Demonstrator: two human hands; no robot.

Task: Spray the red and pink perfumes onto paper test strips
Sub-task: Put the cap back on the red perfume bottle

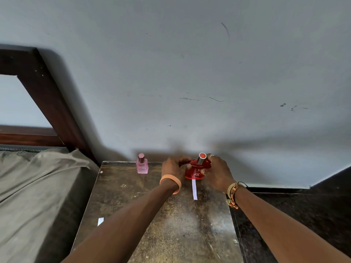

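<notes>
In the head view, the left hand and right hand both curl round the red bottle at the far end of the table. A paper strip lies just in front of it, and the pink bottle stands off to its left. The red spraying seems to be the step in hand. Next, the nozzle needs aiming at the strip and pressing.

Scuffed grey wall, worn table, bed beside
</notes>
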